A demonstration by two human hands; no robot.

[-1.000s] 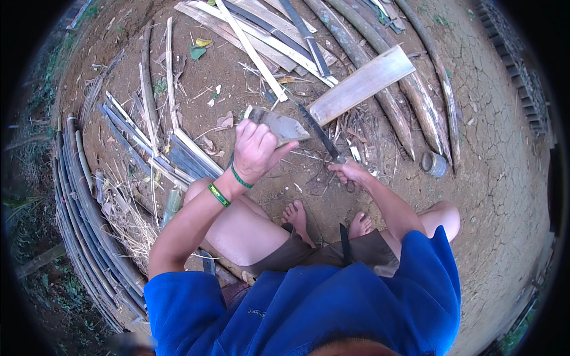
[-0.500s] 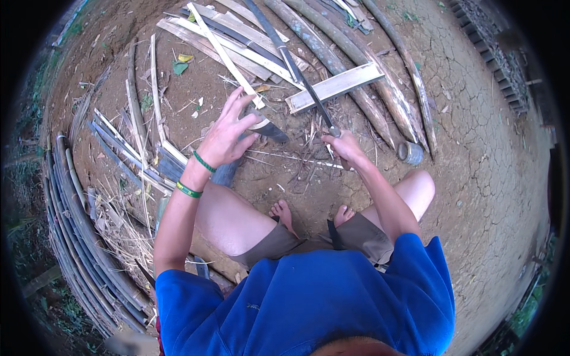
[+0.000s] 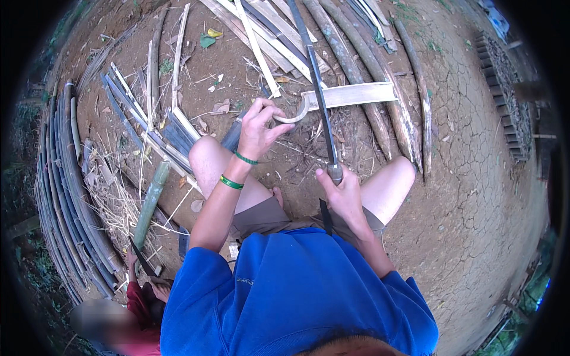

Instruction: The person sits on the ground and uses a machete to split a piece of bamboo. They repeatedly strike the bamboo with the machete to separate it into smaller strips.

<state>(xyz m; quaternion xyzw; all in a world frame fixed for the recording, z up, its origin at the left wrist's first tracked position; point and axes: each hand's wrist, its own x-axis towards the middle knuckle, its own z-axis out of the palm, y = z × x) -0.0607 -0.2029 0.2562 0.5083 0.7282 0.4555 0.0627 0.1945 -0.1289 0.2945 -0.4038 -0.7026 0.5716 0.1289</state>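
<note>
My left hand (image 3: pixel 259 132) pinches a curved piece of split bamboo (image 3: pixel 304 110) between thumb and fingers. The piece is seen edge-on, with its pale rim towards me, and it appears to overlap the near end of a pale split bamboo length (image 3: pixel 359 94) lying across the poles. My right hand (image 3: pixel 343 193) is closed around the handle of a long machete (image 3: pixel 323 113). The dark blade points away from me and passes over the pale length, just right of the curved piece.
Several poles (image 3: pixel 356 71) and split strips (image 3: pixel 255 47) lie ahead. Long bamboo poles (image 3: pixel 62 196) are stacked at the left. Lower left, a co-worker in a red sleeve (image 3: pixel 138 299) holds a knife (image 3: pixel 141 258) by a green bamboo length (image 3: pixel 151 202). Stacked tiles (image 3: pixel 502 98) stand far right.
My left hand has moved right, turning the curved bamboo piece edge-on. My right hand and the machete have come lower and nearer to me. The co-worker's arm has come into view.
</note>
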